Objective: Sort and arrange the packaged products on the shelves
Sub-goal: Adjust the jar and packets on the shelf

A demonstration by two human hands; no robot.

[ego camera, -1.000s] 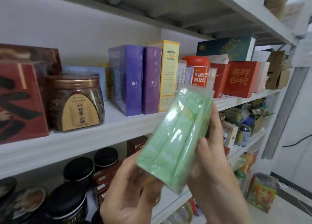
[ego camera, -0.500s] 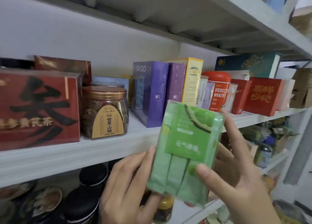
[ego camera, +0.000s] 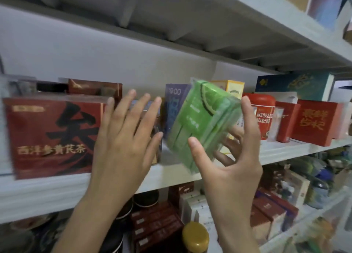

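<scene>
I record the right hand (ego camera: 228, 172) grasping the green packet (ego camera: 200, 123): thumb pressed on its lower front edge, forefinger up its right side, other fingers curled behind. The packet is tilted, top leaning right, held in the air just above that palm and in front of the white shelf (ego camera: 57, 191).

The left hand (ego camera: 123, 144) is released, fingers straight and spread, just left of the packet. I cannot tell whether its thumb touches the wrapper.

Left of and behind the left hand stands a large red box (ego camera: 51, 134) with black characters. Beyond the packet are a purple box (ego camera: 174, 100) and a yellow box (ego camera: 235, 87). Right of the right forefinger are a red canister (ego camera: 263, 107) and then a red carton (ego camera: 312, 123).

Below both wrists, a lower level carries dark-lidded tins (ego camera: 145, 200), brown cartons (ego camera: 156, 220) and a gold-lidded jar (ego camera: 195, 235). A white wall (ego camera: 76, 52) backs the shelf, and an upper board (ego camera: 247, 24) runs overhead.
</scene>
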